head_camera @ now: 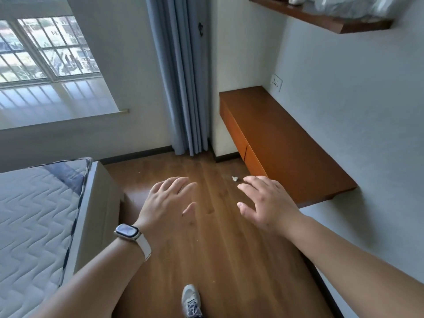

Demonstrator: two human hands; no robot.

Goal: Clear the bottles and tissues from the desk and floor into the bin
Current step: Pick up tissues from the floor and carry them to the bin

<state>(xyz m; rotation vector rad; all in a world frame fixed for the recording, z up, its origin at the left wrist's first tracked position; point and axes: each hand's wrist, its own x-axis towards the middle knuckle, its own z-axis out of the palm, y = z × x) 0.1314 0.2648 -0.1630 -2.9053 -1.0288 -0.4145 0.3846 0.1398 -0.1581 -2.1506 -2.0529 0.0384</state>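
Observation:
A small crumpled white tissue (235, 178) lies on the wooden floor (206, 260), close to the front of the wall-mounted orange-brown desk (289, 143). My right hand (267, 201) hovers palm down with fingers spread, just right of the tissue and well above the floor, holding nothing. My left hand (168, 204), a watch on its wrist, is held out beside it, also palm down with fingers apart and nothing in it. No bottle and no bin are in view. The desk top shows nothing on it.
A bed with a bare mattress (34, 216) fills the left side. Grey-blue curtains (183, 83) hang in the far corner beside a window (43, 49). A dark wooden shelf (321, 17) is high on the right wall. My shoe (191, 300) is on the floor below.

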